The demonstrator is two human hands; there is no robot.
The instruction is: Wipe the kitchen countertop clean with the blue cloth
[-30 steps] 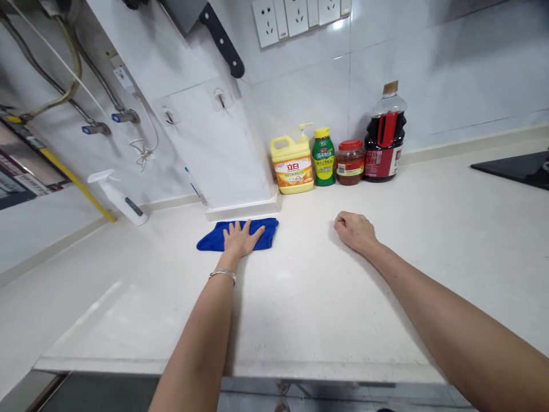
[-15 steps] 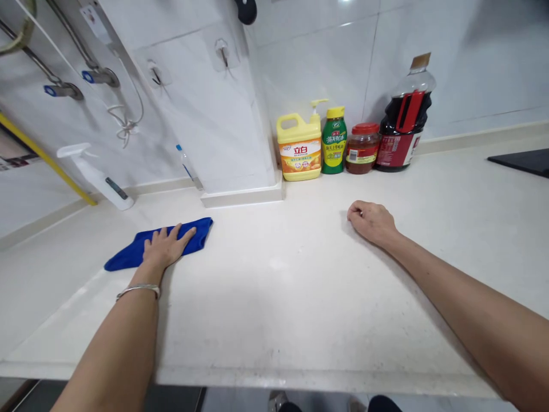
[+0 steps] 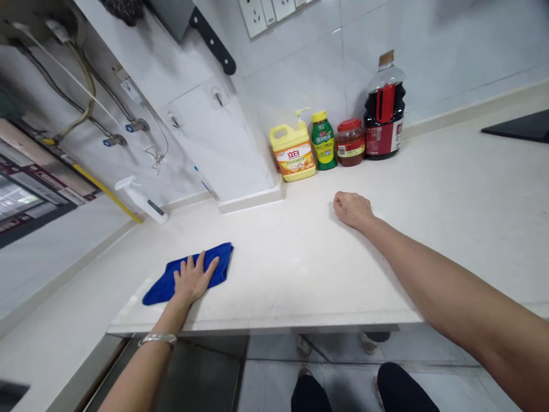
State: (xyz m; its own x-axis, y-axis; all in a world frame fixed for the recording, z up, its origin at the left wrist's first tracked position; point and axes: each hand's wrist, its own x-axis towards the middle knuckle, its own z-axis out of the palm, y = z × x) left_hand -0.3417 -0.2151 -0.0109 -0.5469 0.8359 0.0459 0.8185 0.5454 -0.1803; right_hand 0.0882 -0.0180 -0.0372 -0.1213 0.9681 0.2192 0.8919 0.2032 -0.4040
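My left hand (image 3: 194, 280) lies flat, fingers spread, on a blue cloth (image 3: 159, 290) that rests on the white countertop (image 3: 300, 269) close to its front edge. A metal bracelet circles that wrist. My right hand (image 3: 352, 208) sits further back on the counter as a loose fist with nothing visible in it. It is in front of the row of bottles.
Against the back wall stand a yellow detergent jug (image 3: 293, 155), a green bottle (image 3: 323, 141), a red-lidded jar (image 3: 350, 142) and a dark sauce bottle (image 3: 384, 114). A white spray bottle (image 3: 141, 199) lies at left. A cleaver (image 3: 193, 23) hangs above. A black hob (image 3: 518, 126) is far right.
My left hand has drawn the blue cloth from beside the wall column leftward, then back toward the counter's front edge. My right fist has stayed in place.
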